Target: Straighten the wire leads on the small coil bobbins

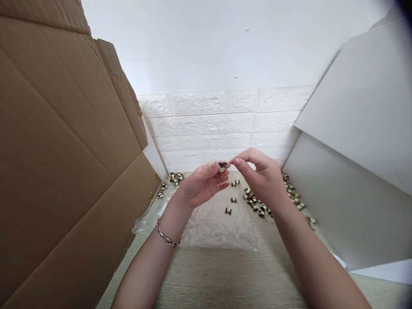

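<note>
My left hand (206, 182) is closed on a small transformer (222, 167) with a yellow-wrapped body, a black end and thin pins pointing up. Thumb and fingers grip it from the left side. Just right of it, my right hand (262, 174) pinches thumb against index finger close to the pins. What lies in that pinch, perhaps a fine wire, is too small to make out. Below the hands, several like transformers (228, 211) lie apart on a clear plastic bag (222, 234).
A pile of transformers (254, 201) spreads at the right, partly behind my right forearm. Another heap (175, 178) sits at the back left by crumpled plastic. A tall cardboard sheet (74, 171) borders the left, white panels (334, 193) the right, and a white brick-patterned wall (199, 105) the back.
</note>
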Motion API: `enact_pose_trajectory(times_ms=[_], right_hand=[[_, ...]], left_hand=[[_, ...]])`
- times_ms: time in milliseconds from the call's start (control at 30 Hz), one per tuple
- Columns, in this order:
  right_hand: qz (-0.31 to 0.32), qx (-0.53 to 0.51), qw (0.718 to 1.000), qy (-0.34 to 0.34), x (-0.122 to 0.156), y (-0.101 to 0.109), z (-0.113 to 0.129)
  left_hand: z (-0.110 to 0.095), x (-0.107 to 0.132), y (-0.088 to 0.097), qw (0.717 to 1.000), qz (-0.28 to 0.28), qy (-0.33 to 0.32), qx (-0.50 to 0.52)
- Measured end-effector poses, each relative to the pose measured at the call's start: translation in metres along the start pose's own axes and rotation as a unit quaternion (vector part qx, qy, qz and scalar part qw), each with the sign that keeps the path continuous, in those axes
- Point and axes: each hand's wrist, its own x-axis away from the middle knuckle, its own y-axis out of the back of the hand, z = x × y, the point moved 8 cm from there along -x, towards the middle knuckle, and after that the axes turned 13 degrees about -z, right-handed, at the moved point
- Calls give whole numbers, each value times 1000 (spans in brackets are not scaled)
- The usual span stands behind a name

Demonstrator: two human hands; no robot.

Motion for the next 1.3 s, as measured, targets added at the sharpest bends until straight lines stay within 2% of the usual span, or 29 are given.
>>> enact_pose_trajectory(times_ms=[233, 433, 700, 833, 1100, 1300], right_hand=[[0, -10, 1000, -9, 0, 0, 2], [-48, 3, 998, -32, -1, 8, 0], [-110, 57, 990, 63, 2, 16, 16], [-111, 70, 989, 70, 1, 15, 15], [-36, 7, 999, -25, -1, 3, -6], [-3, -56, 991, -124, 2, -4, -21]], left_hand=[[4, 0, -6, 1000, 16, 7, 22], [-1, 0, -1, 1000, 10, -16, 12], [2, -4, 3, 1000, -10, -13, 8], [4, -5, 1, 1000, -5, -4, 5], [6, -5, 1, 1000, -4, 14, 9], [6, -5, 0, 1000, 2, 16, 11]])
